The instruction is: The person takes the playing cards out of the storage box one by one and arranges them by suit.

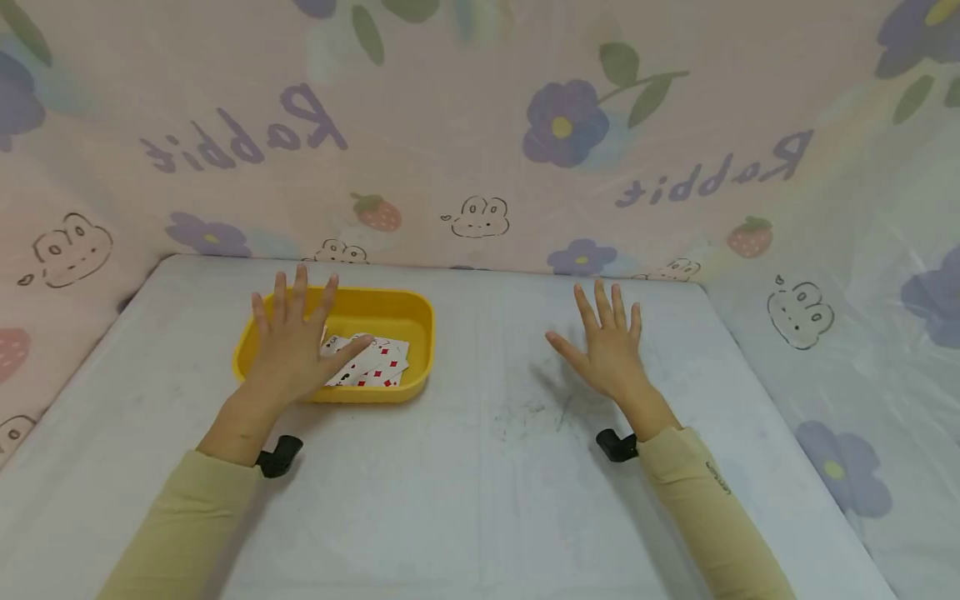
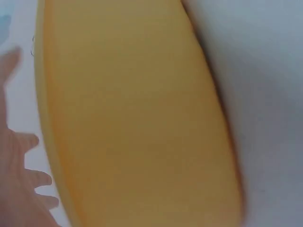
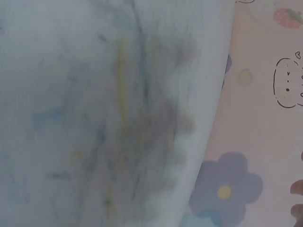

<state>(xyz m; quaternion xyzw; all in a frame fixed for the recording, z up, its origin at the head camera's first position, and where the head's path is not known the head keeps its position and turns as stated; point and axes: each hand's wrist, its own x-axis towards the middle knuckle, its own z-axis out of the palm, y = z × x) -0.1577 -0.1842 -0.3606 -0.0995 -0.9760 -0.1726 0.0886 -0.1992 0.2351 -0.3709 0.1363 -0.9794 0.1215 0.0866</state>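
My left hand [image 1: 294,346], fingers spread and straight, hovers over the left part of a yellow tray [image 1: 422,350]. Inside that tray lie several playing cards [image 1: 386,362], face up and overlapping; the hand hides some of them. In the left wrist view the tray's outer wall [image 2: 132,113] fills the middle, with the fingers of the left hand [image 2: 14,156] at the left edge. To the right, my right hand [image 1: 609,354] is held above the white table with its fingers spread, holding nothing. Only fingertips of the right hand [image 3: 297,188] show in the right wrist view.
The white tabletop [image 1: 450,500] has dark smudges [image 1: 525,412] near the right hand. A printed curtain [image 1: 465,133] with flowers and rabbits stands behind the table and along its sides. Each wrist carries a black camera mount, such as the left mount [image 1: 280,456].
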